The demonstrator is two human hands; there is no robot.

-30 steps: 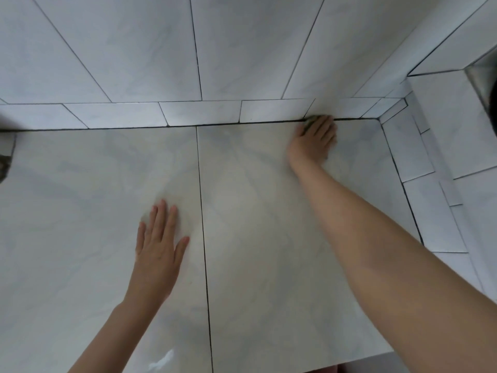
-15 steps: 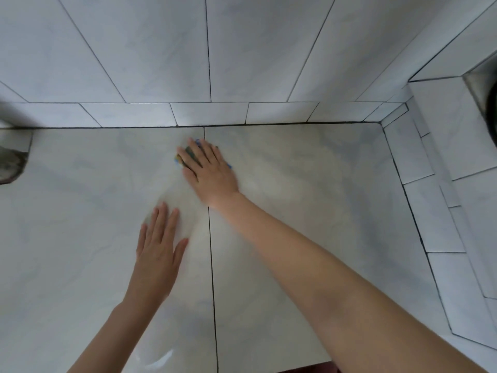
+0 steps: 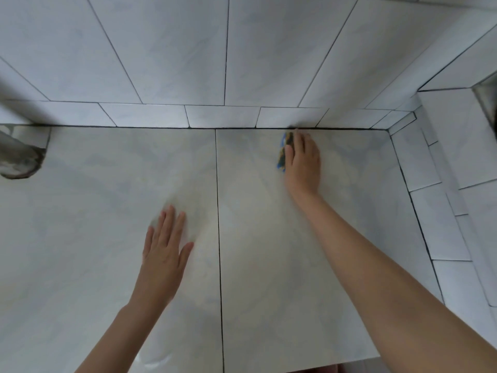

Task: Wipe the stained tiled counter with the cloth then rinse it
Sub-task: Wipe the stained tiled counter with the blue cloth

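**A:** The right grip (image 3: 302, 162) lies spread over the cloth (image 3: 282, 154). Its fingers are fairly straight and close together, pressing down rather than pinching. Only a blue and dark edge of the cloth shows beside the forefinger.

**B:** Where is that on the surface (image 3: 269, 278)?

**A:** On the right-hand tile, hard at the back. The fingertips are about touching the dark joint (image 3: 161, 127) under the wall tiles (image 3: 223, 117). The left grip (image 3: 165, 251) holds nothing. It rests palm down with flat fingers, just left of the grout seam (image 3: 219, 238) and nearer the front.

**B:** So wiping is the step in hand. How should it be done well?

**A:** My judgement is to keep the palm's weight over the cloth so it does not bunch. Run its edge along the back joint first, since grime tends to lodge there. Then pull overlapping strokes toward the front edge. The tile near the seam looks faintly yellowish, so it likely wants extra passes.

**B:** And the bracing grip?

**A:** It steadies the reach well enough, but it covers a patch. I would shift it so that patch gets wiped too.

**B:** And the rinse?

**A:** Not yet. I see no tap, only a grey round fitting (image 3: 18, 160) at the left edge, and I cannot tell what it is.
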